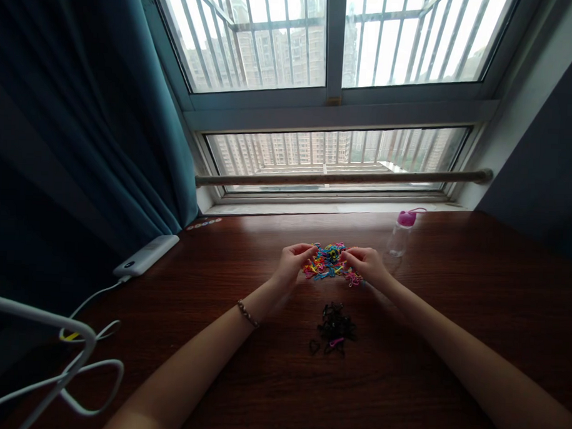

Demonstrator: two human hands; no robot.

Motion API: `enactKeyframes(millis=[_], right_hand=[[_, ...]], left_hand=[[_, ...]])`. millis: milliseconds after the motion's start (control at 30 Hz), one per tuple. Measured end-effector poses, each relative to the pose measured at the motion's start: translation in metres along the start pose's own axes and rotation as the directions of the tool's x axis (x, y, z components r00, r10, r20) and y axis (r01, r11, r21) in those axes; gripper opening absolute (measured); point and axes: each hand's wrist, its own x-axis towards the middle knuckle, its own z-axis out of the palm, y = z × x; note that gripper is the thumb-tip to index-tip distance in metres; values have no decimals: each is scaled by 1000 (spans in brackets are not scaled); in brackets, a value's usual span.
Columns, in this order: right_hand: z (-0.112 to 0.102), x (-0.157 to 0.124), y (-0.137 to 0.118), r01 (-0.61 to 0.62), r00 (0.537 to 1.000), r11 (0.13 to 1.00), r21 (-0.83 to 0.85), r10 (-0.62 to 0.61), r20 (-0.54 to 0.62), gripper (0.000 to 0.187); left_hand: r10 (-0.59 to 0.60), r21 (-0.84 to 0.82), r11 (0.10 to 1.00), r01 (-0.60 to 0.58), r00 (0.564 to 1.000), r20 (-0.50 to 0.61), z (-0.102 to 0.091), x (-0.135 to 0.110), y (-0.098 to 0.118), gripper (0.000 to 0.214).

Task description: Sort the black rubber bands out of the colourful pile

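A heap of small coloured elastic bands (329, 263), pink, yellow and blue, lies on the dark wooden table (451, 320). My left hand (291, 263) pinches into the heap's left edge. My right hand (366, 264) pinches into its right edge, fingers closed on some bands. A separate small pile of black bands (334, 326), with one pink band among them, lies nearer to me, between my forearms. A beaded bracelet (247, 313) sits on my left wrist.
A small clear bottle with a pink cap (400, 234) stands right of the heap near the window sill. A white power bank (145, 254) with a white cable (93, 298) lies at the left by the teal curtain (83, 120). A white stand (51, 350) crosses the lower left.
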Motion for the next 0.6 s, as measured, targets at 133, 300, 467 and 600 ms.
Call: enactKeyframes(millis=[133,300,467,600], right_hand=[[-14,6,16,86,977,967,-240,-130,-171,31],[-21,7,25,103,986,936,-336,-139,-87,28],[-19,5,28,92,986,845,-527,-151,-71,17],[-16,4,30,154,983,815,-558,-182,6,15]], left_hand=[[70,220,965,-144,948,312,11,-14,10,25],[5,392,849,-353,749,663,20,-30,7,24],[-42,416,767,-488,609,792,20,-33,-4,26],[52,483,684,-547,697,716,15,-25,-5,31]])
